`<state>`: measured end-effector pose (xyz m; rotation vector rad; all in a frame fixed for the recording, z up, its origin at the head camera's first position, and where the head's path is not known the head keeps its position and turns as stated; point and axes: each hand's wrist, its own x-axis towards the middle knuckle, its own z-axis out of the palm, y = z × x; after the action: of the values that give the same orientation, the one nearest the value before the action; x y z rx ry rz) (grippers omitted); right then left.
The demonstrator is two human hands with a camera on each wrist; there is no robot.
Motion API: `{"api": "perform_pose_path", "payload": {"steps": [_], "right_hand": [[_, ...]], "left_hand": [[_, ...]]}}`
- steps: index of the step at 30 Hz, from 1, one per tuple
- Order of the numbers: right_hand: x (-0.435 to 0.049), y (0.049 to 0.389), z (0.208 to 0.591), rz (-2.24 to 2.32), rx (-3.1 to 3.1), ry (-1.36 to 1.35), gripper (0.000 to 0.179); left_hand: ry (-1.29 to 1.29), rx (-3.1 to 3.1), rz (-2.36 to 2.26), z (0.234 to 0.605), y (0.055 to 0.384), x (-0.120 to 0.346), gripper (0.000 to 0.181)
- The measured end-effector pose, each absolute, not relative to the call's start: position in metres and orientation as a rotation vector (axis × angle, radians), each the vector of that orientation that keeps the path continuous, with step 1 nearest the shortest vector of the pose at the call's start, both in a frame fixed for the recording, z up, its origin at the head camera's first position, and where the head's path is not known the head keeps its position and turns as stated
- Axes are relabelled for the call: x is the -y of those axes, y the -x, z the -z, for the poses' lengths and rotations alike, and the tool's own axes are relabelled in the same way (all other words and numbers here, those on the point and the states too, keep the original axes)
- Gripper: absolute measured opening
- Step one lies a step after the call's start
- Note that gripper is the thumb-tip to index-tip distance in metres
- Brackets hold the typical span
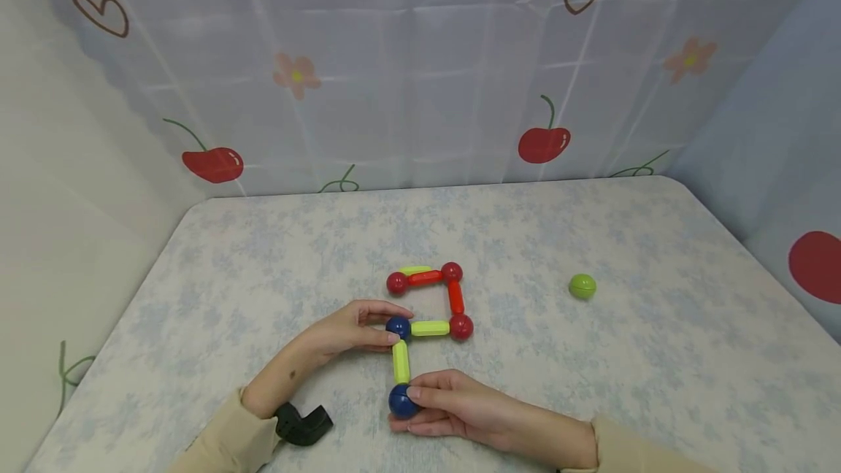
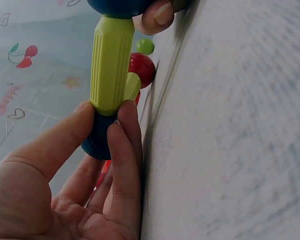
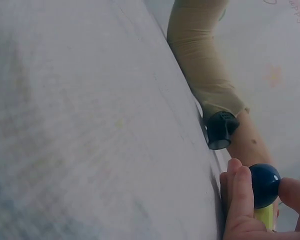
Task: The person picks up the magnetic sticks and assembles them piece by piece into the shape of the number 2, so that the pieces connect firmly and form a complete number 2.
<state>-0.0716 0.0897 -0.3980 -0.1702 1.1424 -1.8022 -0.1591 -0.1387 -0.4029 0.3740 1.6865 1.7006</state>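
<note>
A chain of coloured balls and rods lies on the table. My left hand (image 1: 348,328) pinches the upper blue ball (image 1: 398,328) between thumb and fingers, right where a yellow-green rod (image 2: 111,65) meets it. Nearer to me, my right hand (image 1: 460,409) grips the lower blue ball (image 1: 403,401) at that rod's other end. From the upper blue ball a second yellow-green rod (image 1: 430,328) runs right to a red ball (image 1: 461,327). A red rod (image 1: 456,298) leads on to another red ball (image 1: 452,272), and a further red rod (image 1: 425,278) to a third (image 1: 397,283).
A yellow-green piece (image 1: 415,269) shows behind the far red rod. To the right, a loose green ball (image 1: 582,286) sits on the patterned table (image 1: 263,254). A black wrist camera (image 1: 304,425) is on the left forearm. Printed curtains hang behind the table.
</note>
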Motion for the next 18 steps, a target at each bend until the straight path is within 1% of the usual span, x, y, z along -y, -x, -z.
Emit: {"api": "perform_pose_path", "payload": {"steps": [5, 13, 18], "right_hand": [[-0.088, 0.071, 0.399, 1.798, -1.170, 0.152, 0.036], [-0.088, 0.074, 0.397, 1.778, -1.208, 0.173, 0.038], [-0.094, 0.078, 0.394, 1.728, -1.270, 0.220, 0.037]], "left_hand": [[-0.347, -1.651, -1.702, 0.401, 0.156, 0.139, 0.047], [-0.477, -1.603, -1.642, 0.393, 0.142, 0.135, 0.074], [-0.479, -1.578, -1.665, 0.391, 0.138, 0.133, 0.076]]}}
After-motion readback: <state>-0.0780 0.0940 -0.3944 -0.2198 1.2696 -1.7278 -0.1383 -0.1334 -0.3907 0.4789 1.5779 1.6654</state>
